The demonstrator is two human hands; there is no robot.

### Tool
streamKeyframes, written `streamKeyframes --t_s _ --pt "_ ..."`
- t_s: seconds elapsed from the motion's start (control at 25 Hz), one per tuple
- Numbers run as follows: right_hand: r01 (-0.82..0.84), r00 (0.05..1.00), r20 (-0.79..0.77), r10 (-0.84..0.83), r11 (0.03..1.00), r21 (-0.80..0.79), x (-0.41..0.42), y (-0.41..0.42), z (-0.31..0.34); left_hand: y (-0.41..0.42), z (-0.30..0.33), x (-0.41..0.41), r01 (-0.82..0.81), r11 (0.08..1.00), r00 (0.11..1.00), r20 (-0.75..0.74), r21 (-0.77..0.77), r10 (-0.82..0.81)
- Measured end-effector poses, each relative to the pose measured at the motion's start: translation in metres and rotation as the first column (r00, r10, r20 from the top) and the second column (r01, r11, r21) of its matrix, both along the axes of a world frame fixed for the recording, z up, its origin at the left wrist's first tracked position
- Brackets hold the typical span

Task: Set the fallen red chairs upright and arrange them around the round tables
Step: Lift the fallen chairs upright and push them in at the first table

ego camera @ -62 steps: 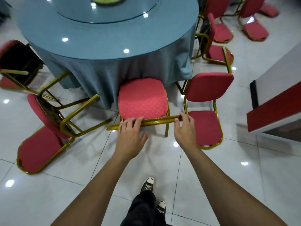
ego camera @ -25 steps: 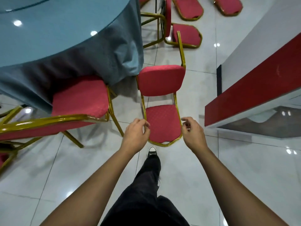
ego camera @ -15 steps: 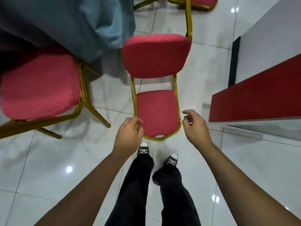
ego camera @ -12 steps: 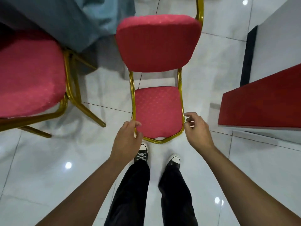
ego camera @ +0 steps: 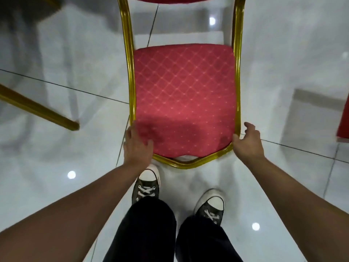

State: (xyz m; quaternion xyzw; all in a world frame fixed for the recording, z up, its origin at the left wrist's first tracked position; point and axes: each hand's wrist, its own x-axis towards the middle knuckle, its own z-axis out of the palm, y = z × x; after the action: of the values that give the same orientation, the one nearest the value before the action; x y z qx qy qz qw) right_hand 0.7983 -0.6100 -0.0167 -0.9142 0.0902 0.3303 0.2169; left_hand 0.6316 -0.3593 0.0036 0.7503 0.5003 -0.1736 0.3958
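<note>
Because the red chair (ego camera: pixel 184 103) lies flat on its back on the white floor (ego camera: pixel 56 157), the job is not done yet for this one. Its padded backrest fills the middle of the frame, and its gold frame (ego camera: pixel 131 76) runs up both sides toward the top edge, where a bit of the red seat shows. It needs to be lifted, stood up and put by a round table, but no table shows here. Another chair's gold leg (ego camera: pixel 37 110) pokes in from the left side, so that chair may be standing, though I cannot tell.

The person bends over the chair with both arms reaching down. The left hand (ego camera: pixel 137 146) sits at the lower left corner of the backrest, with the thumb on the red cloth and the fingers going round the edge, so it seems to grip there. The right hand (ego camera: pixel 247 142) is at the lower right corner. Its thumb touches the gold frame, but its fingers are spread loose and do not hold on yet.
</note>
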Motion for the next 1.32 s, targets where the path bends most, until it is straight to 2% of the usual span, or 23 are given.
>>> streamKeyframes --t_s 0.12,0.24,0.32,0.44,0.56,0.76,0.84,1.0,1.12,1.2,1.24,1.32 --pt "0.041 0.999 -0.031 -0.040 0.998 0.038 0.007 -0.002 -0.047 0.029 -0.047 0.005 -0.130 0.991 0.991 -0.048 -0.040 0.128" --pt "0.220 0.975 -0.070 -0.212 0.964 0.149 0.018 0.007 -0.063 0.044 -0.066 0.011 -0.254 0.958 0.967 -0.025 -0.135 0.252" --pt "0.309 0.951 -0.087 -0.298 0.933 0.182 0.020 0.014 -0.053 0.047 -0.059 0.009 -0.276 0.951 0.961 -0.018 -0.140 0.276" --pt "0.303 0.953 -0.063 -0.297 0.942 0.144 0.009 0.005 -0.007 0.038 -0.007 -0.001 -0.230 0.968 0.973 -0.034 -0.103 0.228" --pt "0.300 0.954 -0.066 -0.294 0.947 0.115 -0.004 -0.009 0.083 0.028 0.082 -0.020 -0.163 0.985 0.986 -0.053 -0.058 0.159" --pt "0.266 0.964 -0.056 -0.261 0.958 0.108 -0.008 -0.021 0.292 0.008 0.286 -0.033 -0.061 0.997 0.994 -0.089 0.049 0.065" --pt "0.263 0.965 -0.048 -0.259 0.957 0.125 0.002 -0.021 0.381 0.004 0.376 -0.025 -0.044 0.993 0.996 -0.077 0.107 0.053" --pt "0.265 0.964 -0.037 -0.263 0.956 0.122 0.038 -0.015 0.532 0.011 0.526 0.012 0.009 0.989 0.989 -0.146 0.149 0.013" --pt "0.299 0.954 -0.078 -0.291 0.944 0.140 0.065 0.000 0.613 0.021 0.601 0.037 -0.092 0.982 0.990 -0.094 0.165 0.108" --pt "0.332 0.943 -0.072 -0.324 0.919 0.212 0.075 0.011 0.650 0.026 0.630 0.045 -0.171 0.979 0.984 -0.025 0.108 0.175" --pt "0.364 0.930 -0.057 -0.363 0.891 0.272 0.075 0.017 0.664 0.025 0.643 0.049 -0.160 0.982 0.987 -0.004 0.099 0.161" --pt "0.398 0.907 -0.011 -0.422 0.847 0.352 0.072 0.030 0.685 0.017 0.665 0.058 -0.060 0.980 0.998 0.020 0.189 0.057"
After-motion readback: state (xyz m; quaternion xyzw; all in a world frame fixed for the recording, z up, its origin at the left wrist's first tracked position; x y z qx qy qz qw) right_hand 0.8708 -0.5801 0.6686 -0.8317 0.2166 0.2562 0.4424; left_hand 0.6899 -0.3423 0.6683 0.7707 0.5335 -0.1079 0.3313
